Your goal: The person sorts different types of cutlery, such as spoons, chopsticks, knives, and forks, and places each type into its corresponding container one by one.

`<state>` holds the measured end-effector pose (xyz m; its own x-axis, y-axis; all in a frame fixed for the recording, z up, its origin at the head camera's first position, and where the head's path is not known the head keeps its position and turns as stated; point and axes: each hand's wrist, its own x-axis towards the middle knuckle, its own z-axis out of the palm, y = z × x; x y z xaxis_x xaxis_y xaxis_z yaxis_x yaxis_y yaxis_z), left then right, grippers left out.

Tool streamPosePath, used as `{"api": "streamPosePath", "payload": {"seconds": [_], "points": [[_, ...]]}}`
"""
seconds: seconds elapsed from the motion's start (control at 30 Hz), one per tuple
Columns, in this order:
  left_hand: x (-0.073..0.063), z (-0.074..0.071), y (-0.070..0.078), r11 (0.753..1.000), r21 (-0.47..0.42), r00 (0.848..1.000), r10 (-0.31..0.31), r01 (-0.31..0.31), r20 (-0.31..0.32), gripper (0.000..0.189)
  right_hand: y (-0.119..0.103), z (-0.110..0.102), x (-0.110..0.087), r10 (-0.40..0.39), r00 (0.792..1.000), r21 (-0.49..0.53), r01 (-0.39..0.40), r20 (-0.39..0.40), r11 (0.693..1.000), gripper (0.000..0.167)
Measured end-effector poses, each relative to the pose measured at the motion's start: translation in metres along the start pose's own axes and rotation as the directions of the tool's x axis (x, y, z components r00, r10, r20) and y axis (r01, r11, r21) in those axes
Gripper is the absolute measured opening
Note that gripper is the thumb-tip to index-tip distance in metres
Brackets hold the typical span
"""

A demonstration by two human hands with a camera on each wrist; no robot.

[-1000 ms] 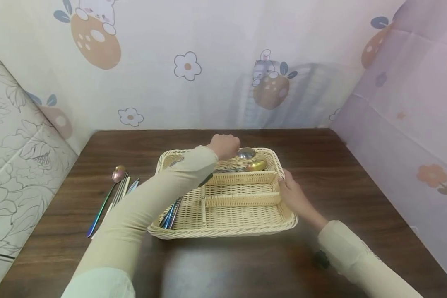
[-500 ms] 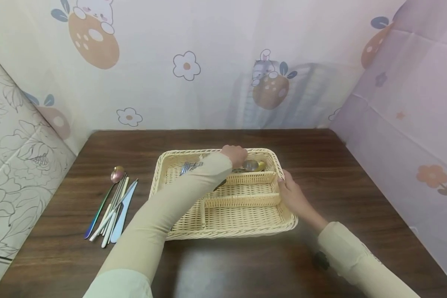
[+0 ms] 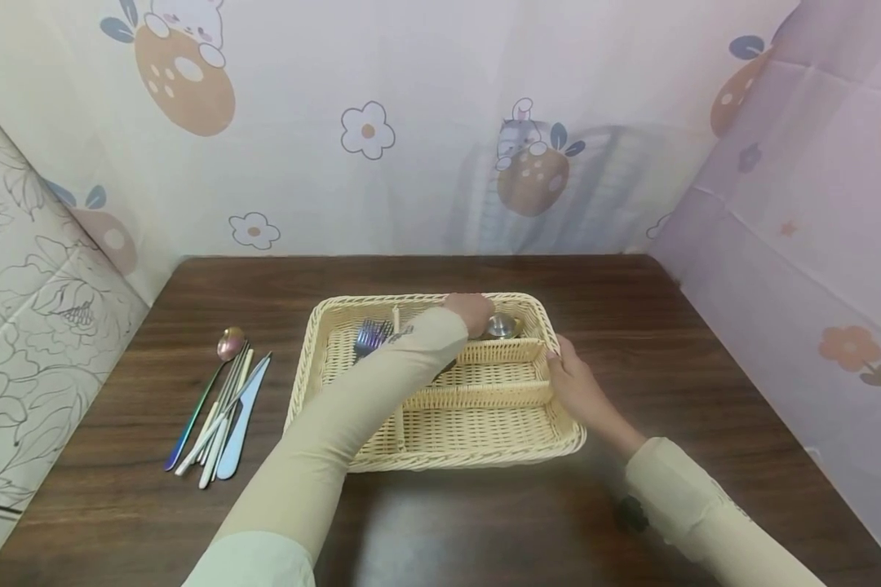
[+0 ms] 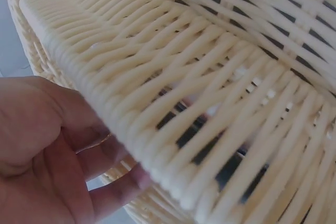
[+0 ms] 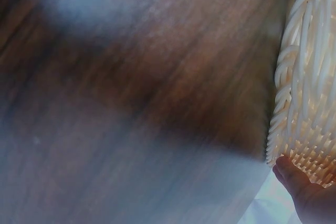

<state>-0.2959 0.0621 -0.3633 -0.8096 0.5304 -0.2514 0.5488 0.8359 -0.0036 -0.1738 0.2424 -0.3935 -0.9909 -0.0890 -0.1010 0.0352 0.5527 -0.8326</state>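
Note:
My left hand [image 3: 471, 314] is down inside the back compartment of a cream wicker cutlery basket [image 3: 484, 466]. A silver spoon [image 3: 501, 326] shows its bowl just right of that hand, moving with it; its handle is hidden. In the left wrist view the fingers of my left hand [image 4: 47, 150] are curled behind a woven divider [image 4: 147, 93]. With my right hand [image 3: 580, 391] I hold the basket's right side. The right wrist view shows the thumb of that hand [image 5: 315, 203] by the rim. Blue-purple forks [image 3: 370, 336] lie in the basket's left compartment.
Left of the basket, on the dark wooden table [image 3: 705, 367], lie a spoon with a pinkish bowl [image 3: 231, 343], several slim utensils with pale handles [image 3: 209, 440] and a light-blue knife [image 3: 241, 424]. A patterned cloth [image 3: 426, 196] hangs behind the table.
My left hand has moved right and down into the back compartment, lowering the silver spoon beside the gold one. The forks have come into view from behind the sleeve. My right hand has stayed put.

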Motion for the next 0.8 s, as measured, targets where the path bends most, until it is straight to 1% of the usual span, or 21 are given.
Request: {"api": "streamPosePath", "payload": {"seconds": [0.1, 0.2, 0.23, 0.27, 0.33, 0.4, 0.47, 0.5, 0.6, 0.7, 0.8], "points": [[-0.006, -0.001, -0.002, 1.0, -0.005, 1.0, 0.025, -0.025, 0.0, 0.018, 0.001, 0.001, 0.001, -0.002, 1.0, -0.004, 0.002, -0.003, 1.0, 0.05], [-0.02, -0.007, -0.008, 0.998, -0.015, 0.998, 0.061, -0.062, -0.02, 0.012, 0.002, 0.002, 0.002, -0.006, 1.0, -0.009, 0.006, -0.005, 1.0, 0.05], [-0.027, -0.011, -0.011, 0.997, -0.027, 0.997, 0.066, -0.067, -0.031, 0.011, 0.003, 0.002, 0.002, -0.007, 1.0, -0.006, 0.007, -0.005, 1.0, 0.05], [-0.035, -0.015, -0.014, 0.997, -0.042, 0.997, 0.067, -0.069, -0.038, 0.013, 0.003, 0.002, 0.002, -0.007, 1.0, -0.005, 0.007, -0.005, 1.0, 0.051], [-0.054, -0.025, -0.023, 0.995, -0.073, 0.996, 0.066, -0.071, -0.064, 0.021, 0.005, 0.002, 0.002, -0.009, 1.0, -0.005, 0.009, -0.005, 1.0, 0.051], [-0.075, -0.033, -0.035, 0.992, -0.11, 0.995, 0.06, -0.069, -0.086, 0.032, 0.006, 0.0, 0.002, -0.007, 1.0, -0.009, 0.007, -0.007, 1.0, 0.052], [-0.098, -0.038, -0.052, 0.987, -0.148, 0.991, 0.05, -0.068, -0.12, 0.037, 0.008, -0.001, 0.001, -0.005, 1.0, -0.02, 0.005, -0.01, 1.0, 0.052], [-0.109, -0.039, -0.062, 0.984, -0.164, 0.988, 0.046, -0.07, -0.145, 0.035, 0.008, -0.002, 0.0, -0.004, 1.0, -0.027, 0.004, -0.009, 1.0, 0.052], [-0.144, -0.036, -0.099, 0.98, -0.196, 0.982, -0.001, -0.037, -0.191, 0.031, 0.009, -0.004, -0.001, 0.0, 1.0, -0.032, 0.0, -0.004, 1.0, 0.053], [-0.178, -0.026, -0.141, 0.985, -0.168, 0.972, -0.075, 0.038, -0.222, 0.025, 0.009, -0.005, -0.001, 0.002, 1.0, -0.032, -0.002, 0.003, 0.999, 0.054], [-0.21, -0.01, -0.181, 0.978, -0.161, 0.969, -0.163, 0.134, -0.184, 0.019, 0.009, -0.006, -0.001, -0.004, 1.0, -0.041, 0.003, -0.004, 0.999, 0.054]]}}
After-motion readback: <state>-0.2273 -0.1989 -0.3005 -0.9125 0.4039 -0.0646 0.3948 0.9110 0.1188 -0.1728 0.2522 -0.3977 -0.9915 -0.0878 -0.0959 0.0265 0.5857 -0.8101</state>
